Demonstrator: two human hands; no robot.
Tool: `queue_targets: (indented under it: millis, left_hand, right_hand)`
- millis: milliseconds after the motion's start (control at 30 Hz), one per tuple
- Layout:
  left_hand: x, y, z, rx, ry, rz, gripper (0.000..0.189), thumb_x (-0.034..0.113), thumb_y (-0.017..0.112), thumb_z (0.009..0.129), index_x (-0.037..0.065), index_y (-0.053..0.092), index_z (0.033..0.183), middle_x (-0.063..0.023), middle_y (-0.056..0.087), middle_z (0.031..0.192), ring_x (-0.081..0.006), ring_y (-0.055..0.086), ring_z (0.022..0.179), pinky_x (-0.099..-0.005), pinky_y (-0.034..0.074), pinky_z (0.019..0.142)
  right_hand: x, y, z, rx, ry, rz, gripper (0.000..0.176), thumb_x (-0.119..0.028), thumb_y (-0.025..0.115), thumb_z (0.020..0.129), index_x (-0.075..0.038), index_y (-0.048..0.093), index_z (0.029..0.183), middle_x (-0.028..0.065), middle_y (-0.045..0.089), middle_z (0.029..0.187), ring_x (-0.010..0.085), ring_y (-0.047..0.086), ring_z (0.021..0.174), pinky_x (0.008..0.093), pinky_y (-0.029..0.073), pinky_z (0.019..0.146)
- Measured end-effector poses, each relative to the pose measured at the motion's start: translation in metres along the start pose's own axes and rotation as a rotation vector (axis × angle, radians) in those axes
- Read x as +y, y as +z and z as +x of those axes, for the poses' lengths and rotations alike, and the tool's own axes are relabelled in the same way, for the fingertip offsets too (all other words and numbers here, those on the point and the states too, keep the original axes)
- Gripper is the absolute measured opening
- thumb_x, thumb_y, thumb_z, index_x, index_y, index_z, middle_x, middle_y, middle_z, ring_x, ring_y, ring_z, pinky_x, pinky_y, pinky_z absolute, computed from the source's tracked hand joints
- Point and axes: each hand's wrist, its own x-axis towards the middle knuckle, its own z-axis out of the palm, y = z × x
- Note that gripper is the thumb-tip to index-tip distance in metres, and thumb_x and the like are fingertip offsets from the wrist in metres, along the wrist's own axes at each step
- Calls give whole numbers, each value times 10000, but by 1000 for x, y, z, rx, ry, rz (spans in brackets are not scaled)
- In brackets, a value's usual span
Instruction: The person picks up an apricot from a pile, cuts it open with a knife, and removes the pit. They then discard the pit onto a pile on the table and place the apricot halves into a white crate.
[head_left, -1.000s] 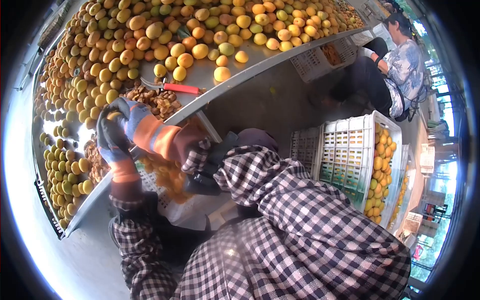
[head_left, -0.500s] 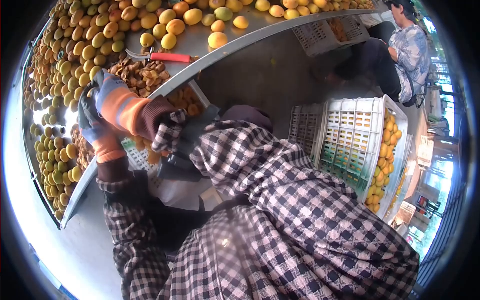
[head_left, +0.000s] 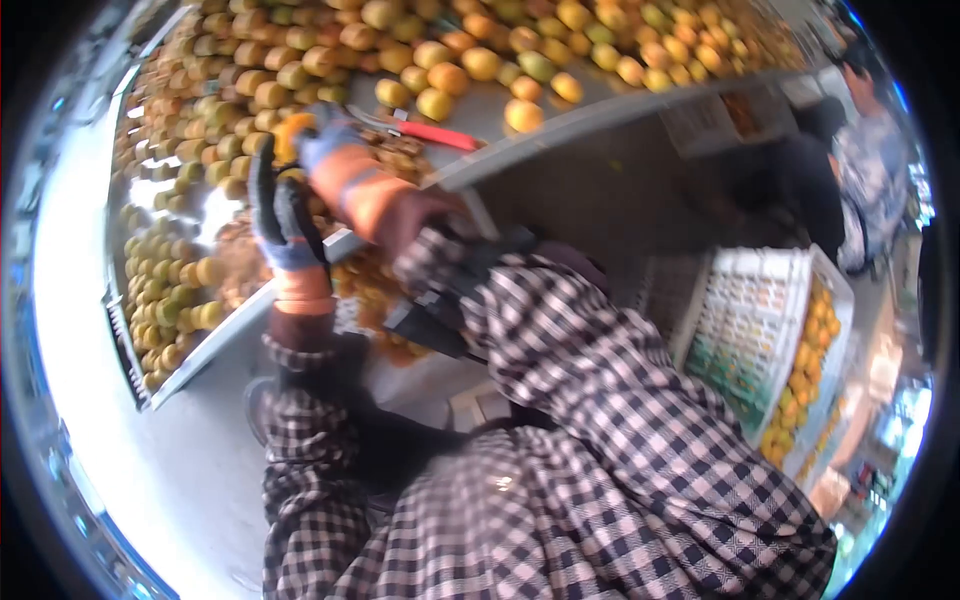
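Right hand point(head_left: 325, 150) moved nearer red-handled tool point(head_left: 436, 135), gripping fruit point(head_left: 291, 132); left hand point(head_left: 279, 215) beside.

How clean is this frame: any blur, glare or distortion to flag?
Head view: motion blur softens everything, left hand and right hand included; glare burns out the floor and a patch of table; fisheye curves the table edge and blackens the corners.

A small, round, orange-yellow apricot point(head_left: 291, 133) sits at the fingertips of the gloved right hand point(head_left: 335, 160), held just above the heaped fruit point(head_left: 190, 110) on the tabletop point(head_left: 480, 110). Blur softens its outline. It seems whole, though a cut could be hidden.
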Motion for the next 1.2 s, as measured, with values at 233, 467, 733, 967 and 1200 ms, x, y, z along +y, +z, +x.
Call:
queue_targets:
  millis: [233, 467, 733, 967, 1200]
  left_hand:
    - [43, -29, 10, -80, -176, -496, 555, 248, 420, 964, -38, 358, 1435, -119, 500, 1341, -169, 548, 1124, -303, 444, 975]
    - [33, -52, 13, -56, -121, -401, 417, 26, 492, 917, -33, 473, 1330, -161, 499, 1365, -217, 553, 1149, -332, 470, 960]
    - [-7, -77, 9, -150, 230, -401, 234, 4, 529, 876, -34, 602, 1095, -171, 514, 1350, -271, 570, 1166, -345, 500, 946]
    - [-9, -84, 15, -201, 577, 145, 314, -67, 689, 771, 15, 547, 1039, -165, 629, 1212, -303, 633, 1058, -345, 512, 893]
    - [-3, -95, 8, -178, 551, 119, 307, -40, 712, 767, -3, 583, 1043, -155, 650, 1158, -279, 642, 1030, -331, 527, 881]
  right_hand:
    - [-3, -32, -6, -327, 181, 1015, 335, -238, 560, 972, -6, 548, 1213, 148, 650, 1034, 230, 661, 916, 350, 567, 802]
    - [-18, -63, -38, -399, 220, 800, 303, -57, 529, 955, -55, 504, 1257, 139, 631, 1063, 271, 684, 785, 383, 617, 626]
    - [13, -104, -96, -933, 215, 66, 373, -68, 665, 865, -9, 538, 1211, 81, 636, 1027, 160, 635, 875, 305, 604, 567]
    - [234, -95, -112, -870, 241, -1189, 478, -282, 637, 828, -60, 574, 1247, 214, 635, 1159, 392, 614, 1049, 448, 505, 876]
    - [281, -91, -134, -849, 421, -1118, 536, -362, 720, 796, -31, 578, 1193, 196, 684, 1018, 352, 657, 935, 435, 533, 770]
